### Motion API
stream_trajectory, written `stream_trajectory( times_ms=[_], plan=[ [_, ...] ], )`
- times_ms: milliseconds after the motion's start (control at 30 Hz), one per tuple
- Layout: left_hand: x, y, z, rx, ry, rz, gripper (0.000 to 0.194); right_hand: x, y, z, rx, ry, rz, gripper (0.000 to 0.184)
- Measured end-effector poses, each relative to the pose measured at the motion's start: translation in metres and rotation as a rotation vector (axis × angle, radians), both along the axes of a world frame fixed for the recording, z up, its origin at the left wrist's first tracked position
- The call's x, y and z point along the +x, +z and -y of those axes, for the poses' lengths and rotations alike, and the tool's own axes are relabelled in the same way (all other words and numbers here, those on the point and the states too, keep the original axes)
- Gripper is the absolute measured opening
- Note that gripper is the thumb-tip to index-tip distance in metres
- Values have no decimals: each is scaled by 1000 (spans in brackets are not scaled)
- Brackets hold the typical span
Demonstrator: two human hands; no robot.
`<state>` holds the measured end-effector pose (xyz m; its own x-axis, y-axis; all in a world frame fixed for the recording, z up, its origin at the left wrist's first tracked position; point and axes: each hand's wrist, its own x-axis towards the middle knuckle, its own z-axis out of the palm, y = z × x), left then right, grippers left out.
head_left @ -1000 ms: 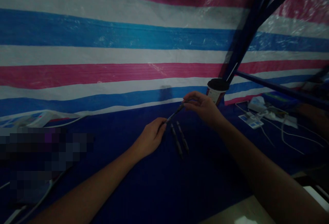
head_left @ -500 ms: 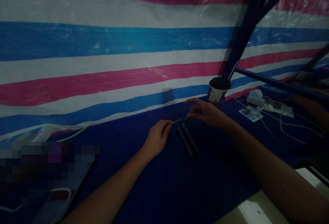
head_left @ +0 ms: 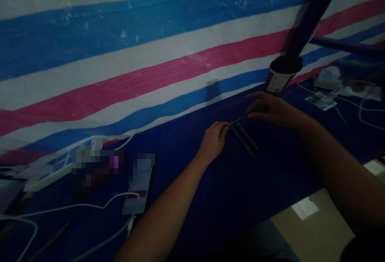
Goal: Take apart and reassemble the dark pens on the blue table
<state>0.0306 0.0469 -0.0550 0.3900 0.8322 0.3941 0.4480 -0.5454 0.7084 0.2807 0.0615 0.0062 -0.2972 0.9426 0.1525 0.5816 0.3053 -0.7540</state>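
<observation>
A thin pen (head_left: 237,121) spans the gap between my two hands, just above the blue tabletop. My left hand (head_left: 214,140) is closed round its left end. At the other end, thumb and fingertips of my right hand (head_left: 266,109) pinch it, with the index finger stretched out above. Two dark pens lie side by side below the held one: a left pen (head_left: 243,142) and a right pen (head_left: 249,137). Both slant toward the lower right. Dim light hides the finer detail of all the pens.
A lidded paper cup (head_left: 281,77) stands behind my right hand, against a dark post (head_left: 313,17). On the left are a phone (head_left: 140,186), a power strip (head_left: 60,166) and white cables (head_left: 81,204). Cables and a card (head_left: 321,100) lie far right. Striped sheeting (head_left: 150,69) hangs behind.
The camera has turned left and downward, so hands, pens and cup sit farther right and higher. More of the phone and power strip shows. Both hands keep their hold on the pen.
</observation>
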Motion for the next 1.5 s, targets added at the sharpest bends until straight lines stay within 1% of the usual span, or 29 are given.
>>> stream_trajectory(
  times_ms=[67,133,200,300,367,500,533,633,667,767,833,900,967,1033,1100,1167,1200,1267,1400,1467,1500],
  plan=[
    [1,0,0,-15,-18,-9,21,-1,0,2,-36,-27,-33,52],
    [1,0,0,-32,-30,-21,22,-2,1,4,-72,-97,-35,46],
    [2,0,0,-50,-33,-25,24,-2,0,7,-78,-125,-46,49],
    [2,0,0,-70,-39,-24,25,-4,-2,16,-74,-93,-78,57],
    [2,-1,-1,-79,-43,-23,25,-5,-4,23,-105,-100,-103,55],
    [4,-3,-1,-102,-57,30,26,-6,-6,32,-263,-89,-160,52],
    [4,-3,-1,-103,-64,40,26,-6,-6,33,-295,-87,-165,49],
    [5,-1,0,-101,-72,11,26,-5,-2,31,-352,-100,-174,31],
    [5,0,1,-102,-73,-7,25,-6,-1,30,-363,-109,-171,30],
    [4,1,0,-116,-87,11,23,-10,0,28,-371,-169,-115,42],
    [4,2,0,-123,-90,81,21,-14,-1,27,-379,-231,-78,50],
    [4,1,0,-125,-88,152,18,-17,-2,27,-402,-273,-80,53],
    [4,1,0,-135,-89,221,16,-19,-2,28,-433,-282,-101,55],
    [4,0,0,-184,-82,318,17,-21,2,29,-444,-257,-107,60],
    [3,0,-2,-290,-59,467,24,-25,7,34,-397,-217,-103,66],
    [2,0,-6,-427,-54,630,28,-29,10,43,-272,-223,-100,68],
    [1,0,-9,-486,-67,694,30,-32,11,49,-244,-191,-68,68],
    [-1,1,-13,-568,-101,764,36,-37,8,65,-176,-194,11,62],
    [-1,5,-15,-674,-128,857,40,-52,-4,97,-55,-183,137,46],
    [0,6,-13,-709,-139,880,41,-61,-8,108,19,-255,191,42],
    [0,7,-11,-710,-144,883,40,-66,-9,113,27,-268,206,42]
  ],
)
